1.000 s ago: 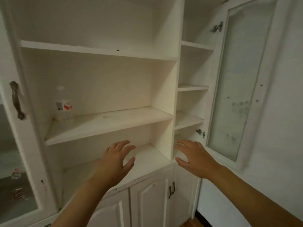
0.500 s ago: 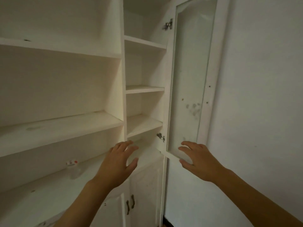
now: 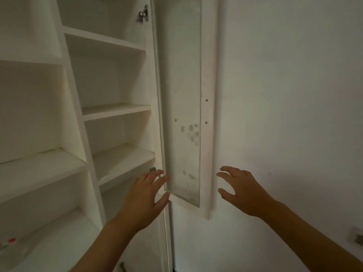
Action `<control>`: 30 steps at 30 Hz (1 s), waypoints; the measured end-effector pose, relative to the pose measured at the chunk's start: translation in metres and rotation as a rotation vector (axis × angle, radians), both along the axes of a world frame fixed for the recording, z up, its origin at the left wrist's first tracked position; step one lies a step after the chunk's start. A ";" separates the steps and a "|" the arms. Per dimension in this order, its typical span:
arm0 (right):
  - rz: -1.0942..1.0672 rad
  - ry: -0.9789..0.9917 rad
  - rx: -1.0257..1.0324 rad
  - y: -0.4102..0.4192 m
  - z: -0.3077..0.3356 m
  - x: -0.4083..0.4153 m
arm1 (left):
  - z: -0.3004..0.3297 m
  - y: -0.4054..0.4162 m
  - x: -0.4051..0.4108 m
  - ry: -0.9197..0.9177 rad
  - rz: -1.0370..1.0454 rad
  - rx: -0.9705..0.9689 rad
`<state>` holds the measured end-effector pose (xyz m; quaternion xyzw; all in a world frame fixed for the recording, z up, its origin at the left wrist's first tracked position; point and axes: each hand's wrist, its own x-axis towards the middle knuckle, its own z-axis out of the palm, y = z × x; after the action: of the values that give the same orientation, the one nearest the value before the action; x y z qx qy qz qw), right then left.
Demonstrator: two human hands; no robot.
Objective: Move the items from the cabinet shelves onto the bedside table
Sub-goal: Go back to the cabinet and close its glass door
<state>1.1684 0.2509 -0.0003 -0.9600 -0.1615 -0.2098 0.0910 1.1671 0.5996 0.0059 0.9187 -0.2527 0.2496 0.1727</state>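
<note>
A white cabinet (image 3: 88, 158) with bare shelves fills the left half of the view. A small clear bottle with a red cap (image 3: 9, 244) lies at the lower left edge on the bottom shelf. My left hand (image 3: 145, 199) is held up open, fingers spread, in front of the narrow right shelf column and close to the lower hinge. My right hand (image 3: 241, 191) is open too, raised in front of the wall to the right of the door. Neither hand holds anything. The bedside table is out of view.
The cabinet's glass door (image 3: 184, 114) stands swung wide open between my hands, its edge near the white wall (image 3: 284, 95). A metal handle (image 3: 122, 266) of a lower door shows at the bottom. A small grey fixture (image 3: 356, 235) sits at the right edge.
The view has swung to the right, away from the wide shelves toward the open door and wall. The bottle has slid to the lower left edge. Both hands stay raised and open.
</note>
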 end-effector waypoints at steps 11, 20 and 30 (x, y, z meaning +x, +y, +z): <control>-0.118 -0.033 -0.036 -0.032 0.034 0.093 | 0.011 -0.056 0.142 -0.020 -0.148 -0.063; -0.159 -0.129 0.011 -0.037 0.051 0.164 | 0.022 -0.092 0.239 -0.134 -0.201 0.004; -0.020 -0.232 -0.006 -0.056 0.095 0.205 | 0.026 -0.145 0.270 -0.183 -0.116 -0.048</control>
<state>1.3734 0.1951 0.0950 -0.9311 -0.1619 -0.3201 0.0665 1.4367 0.4549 0.0314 0.8715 -0.3143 0.3278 0.1850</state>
